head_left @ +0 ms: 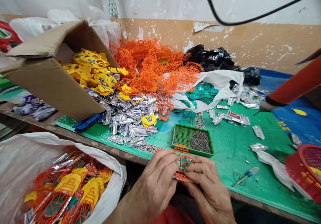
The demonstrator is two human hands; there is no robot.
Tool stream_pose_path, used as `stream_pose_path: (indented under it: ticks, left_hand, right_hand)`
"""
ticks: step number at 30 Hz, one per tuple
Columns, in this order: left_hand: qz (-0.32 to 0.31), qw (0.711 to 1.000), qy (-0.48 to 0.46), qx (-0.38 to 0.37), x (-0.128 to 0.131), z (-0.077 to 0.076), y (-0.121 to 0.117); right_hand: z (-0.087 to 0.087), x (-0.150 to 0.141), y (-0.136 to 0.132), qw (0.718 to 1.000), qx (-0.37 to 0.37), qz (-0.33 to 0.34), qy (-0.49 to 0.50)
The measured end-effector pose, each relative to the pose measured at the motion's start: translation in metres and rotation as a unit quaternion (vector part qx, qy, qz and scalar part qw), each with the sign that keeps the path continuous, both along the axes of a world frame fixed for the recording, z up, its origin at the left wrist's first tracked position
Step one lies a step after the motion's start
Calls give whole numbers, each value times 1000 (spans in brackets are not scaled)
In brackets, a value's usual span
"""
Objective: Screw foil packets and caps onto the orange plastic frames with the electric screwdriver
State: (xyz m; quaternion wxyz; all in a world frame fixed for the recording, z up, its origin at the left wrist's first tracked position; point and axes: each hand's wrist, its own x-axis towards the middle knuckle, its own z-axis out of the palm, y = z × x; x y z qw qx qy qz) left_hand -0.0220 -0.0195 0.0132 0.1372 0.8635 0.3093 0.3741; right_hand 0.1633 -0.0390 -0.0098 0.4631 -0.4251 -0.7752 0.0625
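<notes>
My left hand (156, 180) and my right hand (208, 187) meet at the near edge of the bench, both pinching one small orange lattice piece (182, 162) with a teal part inside it. Just beyond my fingers sits a green tray (185, 135) with small dark screws filling its right half. Farther back lie a heap of silver foil pieces (130, 120), a tangle of orange lattice parts (152, 67), and yellow pieces (92, 72) spilling from a tipped cardboard box (50, 80).
A white sack (22, 163) of finished orange and yellow toys stands at lower left. Teal parts (204, 93) lie in a white bag, black parts (213, 58) behind. A small screwdriver (245, 175) and red basket (306, 170) are right. Another person's orange sleeve (293, 88) reaches in.
</notes>
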Motion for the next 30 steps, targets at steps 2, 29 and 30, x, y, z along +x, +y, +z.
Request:
stream_pose_path:
  ticks: [2,29,30]
  left_hand:
    - [25,998,14,63,-2,3,0]
    - [-30,999,-12,39,-7,6,2]
    - [-29,999,-9,42,-7,5,2]
  right_hand:
    - [-1,2,0,1000,22,1,20]
    - [4,7,0,996,34,48,64]
    - [4,7,-1,996,31,49,65]
